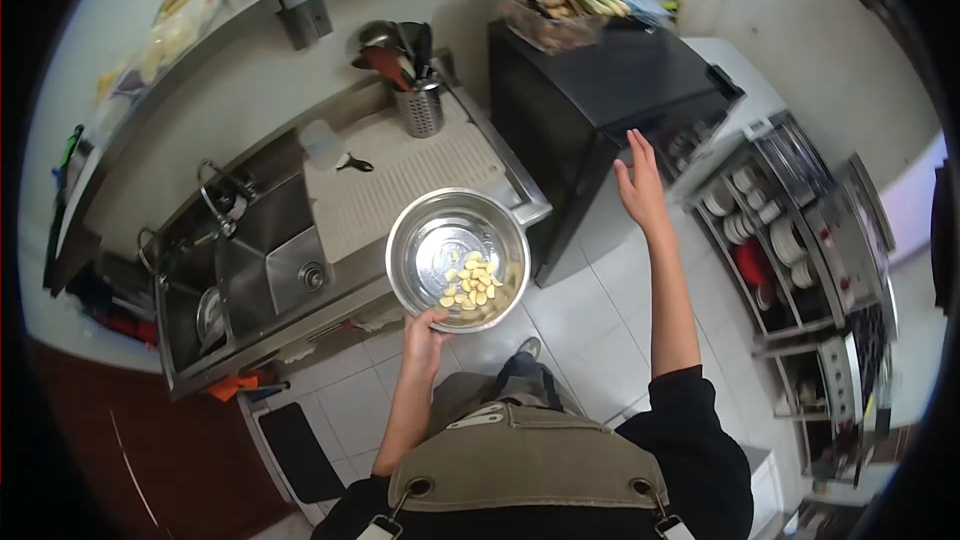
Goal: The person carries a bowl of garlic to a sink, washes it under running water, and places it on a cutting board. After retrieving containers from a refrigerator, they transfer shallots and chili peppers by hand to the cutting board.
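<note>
- While the left grip (424,336) pinches the near rim of a steel bowl (432,238), thumb over the edge, the rest of those fingers are tucked mostly out of sight!
- Look inside the bowl: pale yellow cloves (471,283), loosely scattered, gathered toward the near side of its shiny bottom.
- Now the right grip (642,188), out to the right of the bowl and well apart from it: spread, fingers long and straight, thumb standing off from them, arm stretched forward.
- Just beyond the bowl, and partly covered by it in this view, there's a ribbed mat (375,205) on the steel surface (522,208).
- Farther beyond the bowl, on that mat: a perforated holder (420,112) packed with utensils (385,65), a cloudy tub (320,143) and a small black tool (355,164).
- Over to the left of the bowl, the double sink (290,258), with taps behind.
- Beyond and right of the bowl, a dark fridge (545,110), produce (570,0) piled on top.
- Far right of the bowl, stacked dishes (738,227) on a rack!
- Below the bowl, a shoe (530,346) on pale tiles (620,325).
</note>
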A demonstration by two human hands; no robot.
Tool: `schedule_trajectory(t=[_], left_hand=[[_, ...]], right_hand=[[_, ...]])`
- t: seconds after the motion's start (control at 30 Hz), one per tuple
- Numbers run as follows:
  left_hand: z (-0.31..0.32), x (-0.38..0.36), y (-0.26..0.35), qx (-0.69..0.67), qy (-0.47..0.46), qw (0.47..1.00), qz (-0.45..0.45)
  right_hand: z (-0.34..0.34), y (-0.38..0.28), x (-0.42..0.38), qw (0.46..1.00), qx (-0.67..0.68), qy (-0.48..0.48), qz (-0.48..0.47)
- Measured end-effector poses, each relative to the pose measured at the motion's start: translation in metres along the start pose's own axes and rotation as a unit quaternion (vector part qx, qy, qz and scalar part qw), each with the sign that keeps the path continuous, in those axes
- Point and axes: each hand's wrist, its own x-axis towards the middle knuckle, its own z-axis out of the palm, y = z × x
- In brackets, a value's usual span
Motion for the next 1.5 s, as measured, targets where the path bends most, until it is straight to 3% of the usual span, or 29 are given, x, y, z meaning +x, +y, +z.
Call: schedule_trajectory(t=[0.07,0.13,0.2,0.47,0.57,0.63,0.73,0.87,0.97,1.03,1.17,1.33,1.4,1.43,1.47,1.5], left_hand=[[0.018,0.001,0.009,0.008,0.004,1.0,0.018],[0.026,0.009,0.007,-0.003,0.036,0.999,0.025],[0.031,0.019,0.003,-0.077,0.042,0.996,-0.027],[0.069,0.066,-0.003,0.035,0.039,0.998,-0.03],[0.096,0.081,0.001,0.085,-0.018,0.993,-0.074],[0.111,0.095,-0.001,0.128,-0.088,0.98,-0.127],[0.135,0.122,-0.024,0.164,-0.167,0.943,-0.237],[0.171,0.142,-0.054,0.188,-0.227,0.907,-0.301],[0.185,0.162,-0.074,0.226,-0.274,0.878,-0.32],[0.205,0.162,-0.083,0.248,-0.28,0.881,-0.29],[0.219,0.184,-0.11,0.344,-0.311,0.835,-0.297],[0.231,0.183,-0.126,0.311,-0.294,0.856,-0.292],[0.227,0.185,-0.147,0.359,-0.271,0.833,-0.321],[0.242,0.169,-0.144,0.36,-0.207,0.857,-0.306],[0.243,0.164,-0.152,0.351,-0.2,0.863,-0.302],[0.234,0.16,-0.158,0.325,-0.181,0.878,-0.303]], right_hand=[[0.02,0.017,0.017,0.997,-0.049,0.009,-0.059],[0.02,0.006,0.017,0.993,-0.063,-0.058,0.085],[0.019,-0.004,0.014,0.996,-0.06,-0.023,0.069],[-0.037,0.005,-0.037,0.992,-0.054,0.015,0.111],[-0.066,0.023,-0.07,0.986,-0.048,0.083,0.134],[-0.091,0.05,-0.093,0.981,-0.077,0.176,0.027],[-0.133,0.072,-0.122,0.962,-0.114,0.24,0.067],[-0.173,0.078,-0.139,0.892,-0.271,0.332,0.141],[-0.192,0.096,-0.153,0.864,-0.29,0.376,0.167],[-0.208,0.114,-0.161,0.85,-0.115,0.443,0.26],[-0.248,0.146,-0.155,0.811,-0.146,0.47,0.317],[-0.268,0.162,-0.137,0.788,-0.111,0.497,0.345],[-0.283,0.185,-0.15,0.79,-0.092,0.492,0.353],[-0.285,0.182,-0.139,0.78,-0.125,0.499,0.356],[-0.281,0.175,-0.129,0.769,-0.158,0.506,0.359],[-0.276,0.162,-0.119,0.77,-0.292,0.484,0.297]])
